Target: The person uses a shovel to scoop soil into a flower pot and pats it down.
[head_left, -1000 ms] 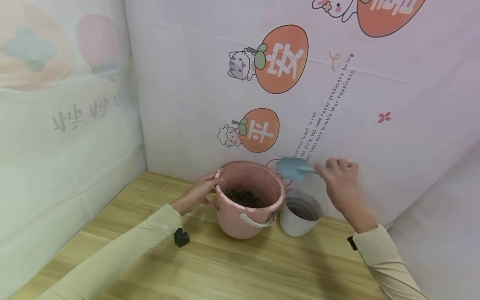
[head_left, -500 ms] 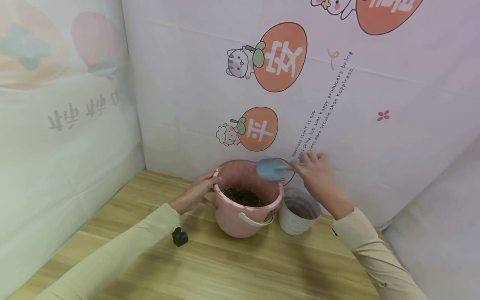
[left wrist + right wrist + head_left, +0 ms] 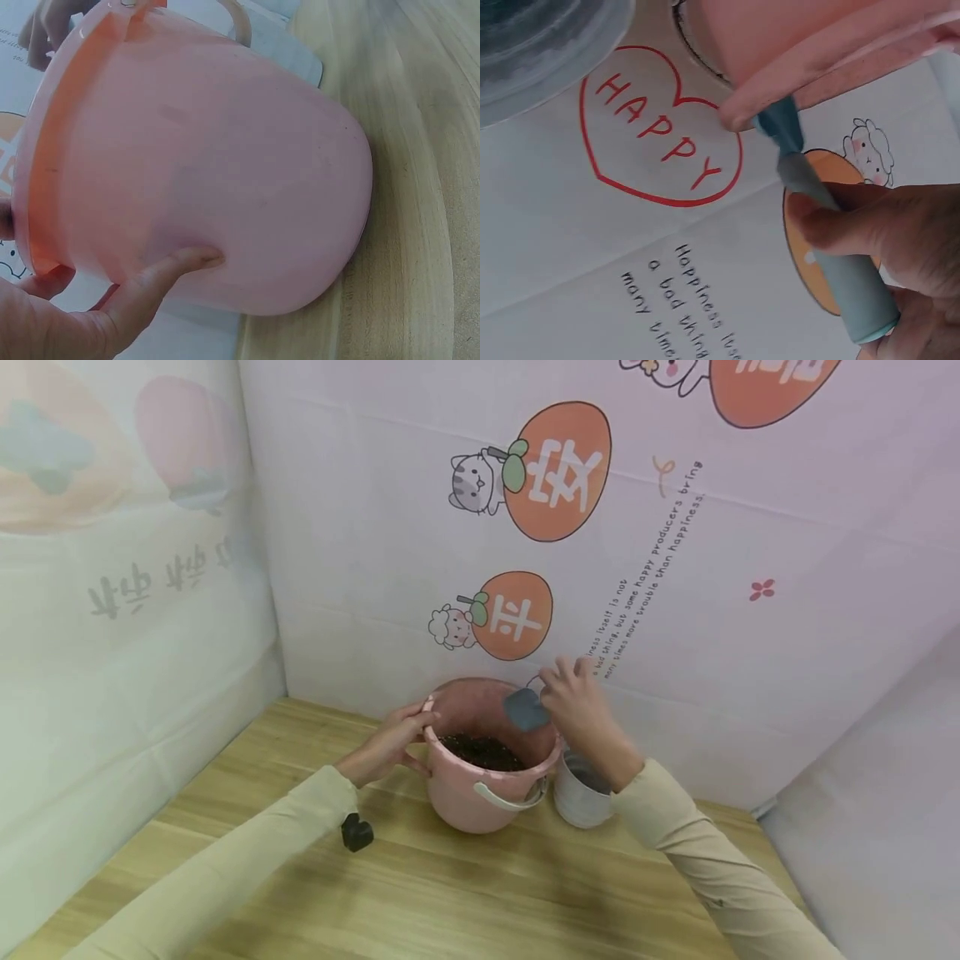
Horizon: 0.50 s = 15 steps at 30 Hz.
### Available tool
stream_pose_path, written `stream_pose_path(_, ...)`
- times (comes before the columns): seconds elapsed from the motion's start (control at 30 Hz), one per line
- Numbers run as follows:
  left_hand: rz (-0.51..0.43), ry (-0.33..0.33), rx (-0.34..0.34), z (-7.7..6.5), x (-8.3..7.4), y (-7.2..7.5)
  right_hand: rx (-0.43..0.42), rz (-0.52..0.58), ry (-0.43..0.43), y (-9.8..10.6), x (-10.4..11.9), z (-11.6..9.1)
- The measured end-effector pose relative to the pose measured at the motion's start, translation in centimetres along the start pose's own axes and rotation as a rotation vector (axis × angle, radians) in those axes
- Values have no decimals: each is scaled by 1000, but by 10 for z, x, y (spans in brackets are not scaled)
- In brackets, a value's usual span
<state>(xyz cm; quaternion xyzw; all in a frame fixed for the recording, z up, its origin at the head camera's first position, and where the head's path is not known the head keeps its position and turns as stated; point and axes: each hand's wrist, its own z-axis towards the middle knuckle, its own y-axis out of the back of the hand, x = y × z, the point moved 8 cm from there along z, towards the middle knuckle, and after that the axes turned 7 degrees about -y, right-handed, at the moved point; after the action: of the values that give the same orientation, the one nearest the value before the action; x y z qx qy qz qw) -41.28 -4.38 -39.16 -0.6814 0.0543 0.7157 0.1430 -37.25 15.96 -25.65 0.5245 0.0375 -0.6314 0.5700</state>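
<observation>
A pink bucket (image 3: 461, 797) stands upright on the wooden table with dark soil (image 3: 480, 753) in its bottom. At its left side my left hand (image 3: 393, 739) grips the rim; in the left wrist view the thumb (image 3: 161, 274) lies along the outer wall. My right hand (image 3: 585, 714) holds a small blue garden trowel (image 3: 527, 710), whose blade points down inside the right part of the bucket's mouth. The right wrist view shows fingers and thumb around the trowel's grey-green handle (image 3: 847, 277), while the rim hides most of the blade.
A whitish pot (image 3: 577, 806) stands right beside the bucket, partly behind my right forearm. The bucket's white handle (image 3: 502, 797) hangs down its front. A printed white cloth (image 3: 360, 568) hangs close behind both. A small black object (image 3: 357, 832) shows near my left cuff.
My right hand has moved left with the trowel, from above the whitish pot to the bucket, and the blade has tipped down into its mouth. My left hand keeps its grip on the rim.
</observation>
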Motion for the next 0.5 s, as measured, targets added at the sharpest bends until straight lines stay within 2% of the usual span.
stream_pose_path(0.1, -2, -2, 1, 0, -1, 0, 23, -28, -5, 0, 10, 6)
stream_pose_path(0.2, -5, 5, 4, 0, -1, 0, 88, -47, -9, -5, 21, 10)
stream_pose_path(0.3, -2, 14, 1, -1, -1, -1, 202, -67, -11, -18, 35, 12)
stream_pose_path(0.4, 2, 16, 3, -2, -1, -2, 337, -104, 33, -36, 51, 11)
stream_pose_path(0.5, 7, 15, 4, -1, 0, -1, 378, -131, 77, -50, 63, 12)
